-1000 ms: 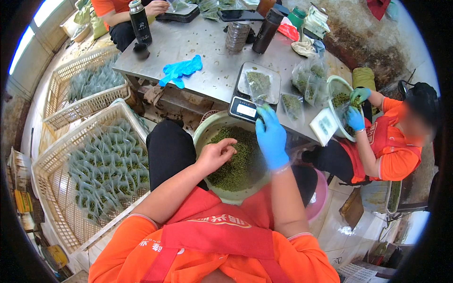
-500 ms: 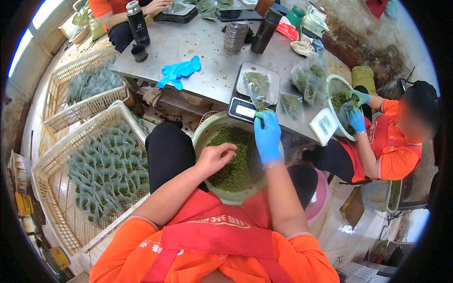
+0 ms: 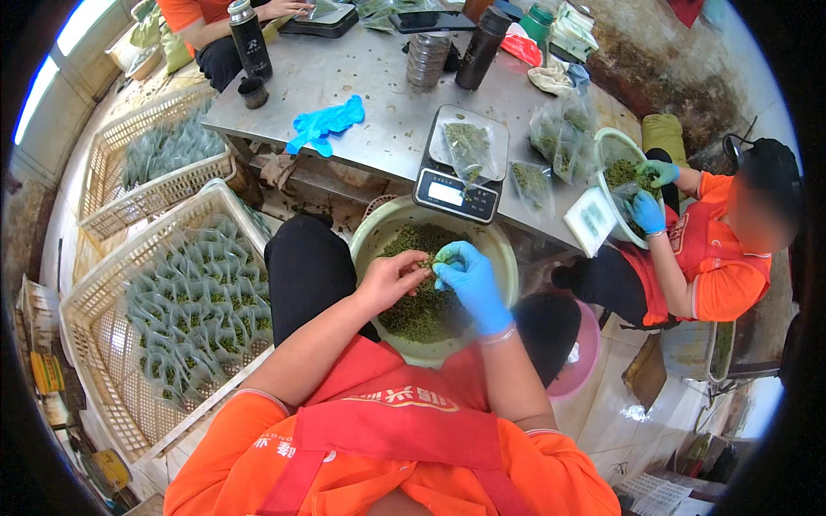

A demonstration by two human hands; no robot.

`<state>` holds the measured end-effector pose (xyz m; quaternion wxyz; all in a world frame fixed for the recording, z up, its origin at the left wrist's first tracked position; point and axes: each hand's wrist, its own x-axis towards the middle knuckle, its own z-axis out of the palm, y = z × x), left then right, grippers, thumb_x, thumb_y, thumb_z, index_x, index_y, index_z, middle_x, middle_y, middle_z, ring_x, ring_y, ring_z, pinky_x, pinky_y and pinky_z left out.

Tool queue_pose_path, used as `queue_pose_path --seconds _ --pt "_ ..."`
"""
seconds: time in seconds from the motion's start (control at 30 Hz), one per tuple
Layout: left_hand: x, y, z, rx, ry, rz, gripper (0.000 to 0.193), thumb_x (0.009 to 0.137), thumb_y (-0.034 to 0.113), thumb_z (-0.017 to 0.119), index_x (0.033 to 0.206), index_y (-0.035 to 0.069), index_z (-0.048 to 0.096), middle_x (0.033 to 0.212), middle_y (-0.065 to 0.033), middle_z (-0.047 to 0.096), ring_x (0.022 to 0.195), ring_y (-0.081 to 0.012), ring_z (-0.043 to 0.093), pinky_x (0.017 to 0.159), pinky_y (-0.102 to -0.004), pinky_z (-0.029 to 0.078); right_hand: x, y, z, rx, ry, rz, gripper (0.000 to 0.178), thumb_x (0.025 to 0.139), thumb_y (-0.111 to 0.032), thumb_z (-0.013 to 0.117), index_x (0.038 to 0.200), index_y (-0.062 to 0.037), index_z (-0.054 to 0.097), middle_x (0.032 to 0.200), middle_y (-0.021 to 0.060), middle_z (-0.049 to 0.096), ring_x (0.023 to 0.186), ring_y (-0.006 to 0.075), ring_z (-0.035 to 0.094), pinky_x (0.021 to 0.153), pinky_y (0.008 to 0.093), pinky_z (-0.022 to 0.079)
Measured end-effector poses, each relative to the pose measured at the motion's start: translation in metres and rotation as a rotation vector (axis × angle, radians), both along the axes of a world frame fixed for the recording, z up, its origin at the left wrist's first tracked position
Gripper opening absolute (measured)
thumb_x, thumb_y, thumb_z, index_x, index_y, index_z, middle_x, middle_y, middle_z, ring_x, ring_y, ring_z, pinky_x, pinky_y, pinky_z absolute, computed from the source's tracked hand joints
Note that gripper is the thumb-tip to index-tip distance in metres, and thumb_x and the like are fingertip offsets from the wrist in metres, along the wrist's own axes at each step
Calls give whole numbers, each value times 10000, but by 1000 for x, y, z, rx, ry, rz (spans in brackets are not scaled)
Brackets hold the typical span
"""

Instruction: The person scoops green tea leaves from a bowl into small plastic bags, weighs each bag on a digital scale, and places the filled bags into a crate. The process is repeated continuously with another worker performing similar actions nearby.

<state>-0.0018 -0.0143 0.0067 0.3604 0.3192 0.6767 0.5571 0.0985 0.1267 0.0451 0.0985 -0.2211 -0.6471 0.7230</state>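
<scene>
A pale green basin (image 3: 508, 288) sits between my knees, holding a heap of small green peppercorn-like grains (image 3: 422, 314). Over it, my bare left hand (image 3: 391, 279) and my blue-gloved right hand (image 3: 469, 279) meet at the fingertips. Both are closed in a pinch on a little bunch of the green grains (image 3: 429, 261). Just beyond the basin, at the table edge, stands a digital scale (image 3: 456, 199) with a lit display. On its plate lies a clear bag of green grains (image 3: 469, 148); neither hand touches it.
A metal table (image 3: 379, 95) carries a blue glove (image 3: 325, 125), filled bags (image 3: 564, 138), bottles and a phone (image 3: 433, 21). At left, a crate (image 3: 95, 344) holds rows of filled bags, with another crate (image 3: 95, 219) behind. A co-worker (image 3: 697, 241) handles grains at a basin on the right.
My right hand has come back from the bag on the scale to the basin and met my left hand. The left hand has shifted slightly, fingers now pinching grains.
</scene>
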Motion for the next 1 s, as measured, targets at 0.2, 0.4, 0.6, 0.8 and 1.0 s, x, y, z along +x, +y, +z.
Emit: queue_pose_path --seconds 0.2,0.4,0.6,0.8,1.0 --pt "3 1 0 48 -202 -11 169 876 150 596 932 -10 589 703 -29 615 600 -69 572 503 -211 471 2 4 -27 520 -4 -130 108 786 -24 626 880 -26 572 790 28 581 599 86 532 558 238 460" --pt "-8 2 2 -28 -389 -146 155 843 141 618 898 6 563 701 -9 598 605 -52 558 485 -202 469 1 0 -34 318 2 -248 105 790 -22 615 888 -22 579 783 37 581 597 94 532 555 245 460" --pt "-4 -3 0 -123 -203 -202 99 805 110 635 824 29 581 654 7 583 573 -40 537 463 -196 435 4 19 -25 278 35 -362 96 816 -21 599 906 -26 569 740 25 582 528 85 520 492 228 441" --pt "2 -5 7 -112 590 -235 246 796 321 640 919 110 613 742 -54 654 656 -235 637 575 -337 496 -15 24 18 834 -1 -223 284 758 -184 698 1005 -60 631 1041 93 548 650 146 535 631 265 467" --pt "0 -5 1 -54 803 -59 198 829 279 596 942 116 600 734 -77 648 650 -264 628 563 -373 496 -61 34 3 1050 -130 -299 310 804 -148 611 1103 -71 591 1083 115 553 793 251 578 720 328 477"
